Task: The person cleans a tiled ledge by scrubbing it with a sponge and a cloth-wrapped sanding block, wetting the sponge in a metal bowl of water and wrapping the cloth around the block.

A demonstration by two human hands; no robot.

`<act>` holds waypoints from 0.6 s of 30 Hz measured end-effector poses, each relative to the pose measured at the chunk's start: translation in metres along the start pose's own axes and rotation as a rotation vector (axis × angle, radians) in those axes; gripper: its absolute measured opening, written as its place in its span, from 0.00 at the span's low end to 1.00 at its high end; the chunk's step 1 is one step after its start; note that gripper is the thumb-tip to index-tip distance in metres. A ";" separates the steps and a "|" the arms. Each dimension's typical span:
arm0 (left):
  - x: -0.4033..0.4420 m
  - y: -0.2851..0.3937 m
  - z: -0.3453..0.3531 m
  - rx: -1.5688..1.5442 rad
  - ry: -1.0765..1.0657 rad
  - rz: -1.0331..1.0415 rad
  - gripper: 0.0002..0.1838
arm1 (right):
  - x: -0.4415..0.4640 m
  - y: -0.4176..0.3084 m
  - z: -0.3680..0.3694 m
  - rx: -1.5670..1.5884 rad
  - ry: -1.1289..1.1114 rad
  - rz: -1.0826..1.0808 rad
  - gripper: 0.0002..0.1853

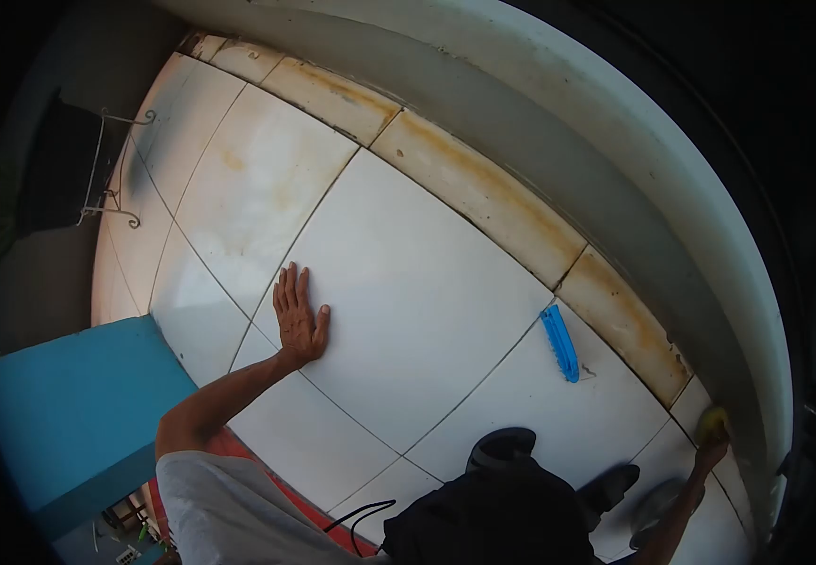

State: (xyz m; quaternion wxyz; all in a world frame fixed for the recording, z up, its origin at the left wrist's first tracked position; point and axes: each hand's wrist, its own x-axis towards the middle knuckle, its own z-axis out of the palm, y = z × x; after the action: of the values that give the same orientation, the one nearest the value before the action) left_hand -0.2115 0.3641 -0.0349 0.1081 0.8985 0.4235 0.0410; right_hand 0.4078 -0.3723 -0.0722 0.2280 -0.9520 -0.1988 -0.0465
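My left hand [299, 322] lies flat on a large white floor tile [417, 273], its fingers stretched out and nothing in them. Far to the right, my right hand [712, 452] is closed on a yellow sponge [711, 422] beside the skirting tiles at the foot of the wall. A blue brush [559, 344] lies on the floor between my two hands, nearer the right one, touched by neither. Beneath my right forearm shows a roundish grey object [653, 516], partly hidden, whose kind I cannot make out.
Brown-stained skirting tiles [483, 179] run along the curved grey wall [558, 122]. A teal block [78, 395] stands at the left. Beyond it is a dark pot [50, 169] on a scrolled metal stand [97, 179]. My dark shoes [502, 447] rest on the tiles.
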 end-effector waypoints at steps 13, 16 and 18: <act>0.003 0.002 0.015 0.045 0.059 0.090 0.35 | 0.008 -0.344 0.118 -0.088 -0.138 0.055 0.10; 0.004 0.004 0.009 0.049 0.062 0.089 0.35 | 0.022 -0.466 0.164 0.079 -0.276 -0.032 0.10; 0.004 0.006 0.009 0.044 0.054 0.085 0.35 | 0.039 -0.525 0.196 0.095 -0.385 -0.135 0.07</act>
State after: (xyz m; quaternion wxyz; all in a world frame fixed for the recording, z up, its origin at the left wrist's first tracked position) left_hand -0.2032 0.3621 -0.0422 0.0750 0.9165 0.3883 0.0603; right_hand 0.2329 0.1594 -0.0222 0.2267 -0.9161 -0.3039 0.1307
